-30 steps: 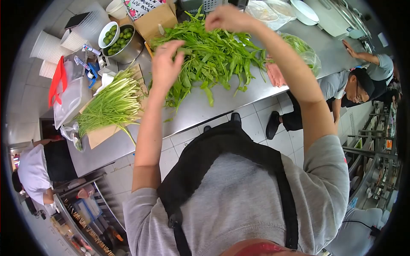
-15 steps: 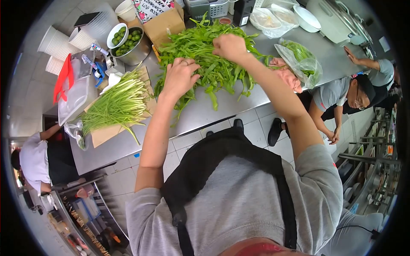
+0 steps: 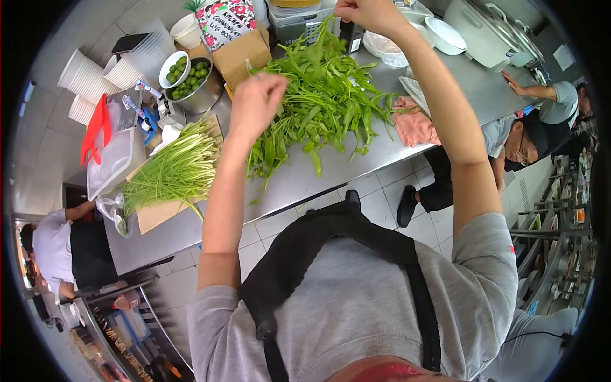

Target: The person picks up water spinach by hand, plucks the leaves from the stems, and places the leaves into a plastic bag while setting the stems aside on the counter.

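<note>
A large heap of leafy greens [image 3: 324, 105], with long narrow leaves like water spinach, is spread on the steel table [image 3: 299, 181]. My right hand [image 3: 372, 14] is raised above the far side of the heap, fingers pinched at the top of an upright sprig. My left hand [image 3: 258, 105] hovers at the heap's left edge with its fingers curled together; whatever is in them, if anything, is hidden. To its left, a bundle of thin green stalks with pale ends [image 3: 172, 165] lies on brown cardboard [image 3: 159, 216].
A metal pot of green limes [image 3: 207, 83] and a cardboard box [image 3: 242, 57] stand behind the left hand. A pink cloth [image 3: 414, 121] lies right of the greens. White bowls [image 3: 445, 36] stand farther back. A co-worker [image 3: 509, 143] is close by the table's right side.
My right hand has risen up and away from the heap, drawing a sprig upright. My left hand has shifted slightly up and left, its fingers closing. The co-worker at right has leaned nearer the table.
</note>
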### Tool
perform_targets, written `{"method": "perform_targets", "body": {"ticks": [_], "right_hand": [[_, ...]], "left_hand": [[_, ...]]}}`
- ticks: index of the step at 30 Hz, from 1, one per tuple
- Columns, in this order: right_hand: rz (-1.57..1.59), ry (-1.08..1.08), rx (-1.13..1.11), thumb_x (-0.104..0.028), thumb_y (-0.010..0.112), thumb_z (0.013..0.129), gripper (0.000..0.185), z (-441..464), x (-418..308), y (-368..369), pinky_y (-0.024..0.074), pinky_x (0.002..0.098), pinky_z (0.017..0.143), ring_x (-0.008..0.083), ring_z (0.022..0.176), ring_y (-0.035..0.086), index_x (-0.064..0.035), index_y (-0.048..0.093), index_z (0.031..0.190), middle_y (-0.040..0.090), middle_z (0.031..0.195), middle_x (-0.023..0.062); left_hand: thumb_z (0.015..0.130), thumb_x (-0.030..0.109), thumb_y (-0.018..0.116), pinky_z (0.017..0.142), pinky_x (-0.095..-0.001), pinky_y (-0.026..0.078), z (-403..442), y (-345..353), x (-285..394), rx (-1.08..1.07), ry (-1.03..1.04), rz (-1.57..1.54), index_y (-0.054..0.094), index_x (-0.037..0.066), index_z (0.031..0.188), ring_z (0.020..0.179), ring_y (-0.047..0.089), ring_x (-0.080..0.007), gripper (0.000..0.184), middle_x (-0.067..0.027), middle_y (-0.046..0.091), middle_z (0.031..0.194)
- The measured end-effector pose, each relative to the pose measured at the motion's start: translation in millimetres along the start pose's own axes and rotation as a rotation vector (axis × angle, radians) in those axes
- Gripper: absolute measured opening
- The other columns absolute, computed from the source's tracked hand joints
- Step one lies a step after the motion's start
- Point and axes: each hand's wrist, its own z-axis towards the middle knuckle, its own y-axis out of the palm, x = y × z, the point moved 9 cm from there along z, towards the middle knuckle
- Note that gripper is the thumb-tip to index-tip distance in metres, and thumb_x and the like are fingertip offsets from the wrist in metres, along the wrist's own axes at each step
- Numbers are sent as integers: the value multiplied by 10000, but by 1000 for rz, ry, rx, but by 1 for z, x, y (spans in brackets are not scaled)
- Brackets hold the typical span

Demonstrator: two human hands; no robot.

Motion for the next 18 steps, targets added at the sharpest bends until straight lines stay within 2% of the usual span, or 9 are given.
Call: {"method": "perform_targets", "body": {"ticks": [2,5,7,9,11,13,14,16,18], "right_hand": [[8,96,-114,-184,558,664,185,0,-15,-2,450,341,588,265,606,585,-19,628,707,591,633,159],[31,69,-106,-190,568,663,196,1,-34,3,454,330,586,257,607,590,-15,628,727,594,641,161],[30,61,-92,-195,586,664,198,2,-47,2,457,329,582,244,603,595,-18,630,739,595,637,161],[170,284,-249,-207,603,668,205,-9,-52,3,458,338,576,235,601,599,-25,629,758,594,623,148],[192,287,-225,-220,618,676,200,-12,-42,7,457,346,576,226,606,599,-31,622,741,586,612,138],[68,28,-186,-215,596,670,176,-12,-50,9,449,367,572,242,608,589,-39,599,683,575,604,140],[71,34,-187,-215,596,670,176,-14,-43,17,449,367,572,242,608,589,-39,599,683,575,604,140],[-192,-235,-39,-210,572,650,158,-19,-60,18,434,385,569,274,607,574,-53,570,629,567,600,137],[-301,-267,-29,-210,560,641,156,-26,-65,26,429,391,568,291,610,568,-55,564,623,564,601,139]], "left_hand": [[745,80,542,651,-331,444,27,-18,15,99,0,-24,606,40,848,722,573,-255,128,-112,596,795],[743,85,558,613,-297,452,72,-10,3,198,-3,-255,606,22,847,674,586,-212,130,-97,611,763],[729,90,590,568,-254,450,92,-3,4,207,61,-382,607,15,849,617,578,-136,143,-67,623,724],[722,93,604,558,-238,445,100,9,-4,127,9,-450,608,17,848,601,565,-112,148,-47,619,701],[714,96,618,548,-221,439,100,21,-9,34,-47,-518,609,20,848,584,551,-87,154,-28,614,678],[714,91,611,552,-212,429,96,32,-14,-62,-92,-562,609,29,820,583,520,-60,123,-10,594,657],[714,91,611,552,-212,429,95,35,-16,-68,-94,-563,609,29,820,583,520,-60,123,-10,594,657],[706,90,600,556,-213,418,90,48,-17,-172,-77,-567,600,21,774,586,502,-60,97,4,574,643],[706,91,591,555,-215,413,85,54,-22,-195,-88,-501,592,17,764,588,498,-60,94,9,568,645]]}}
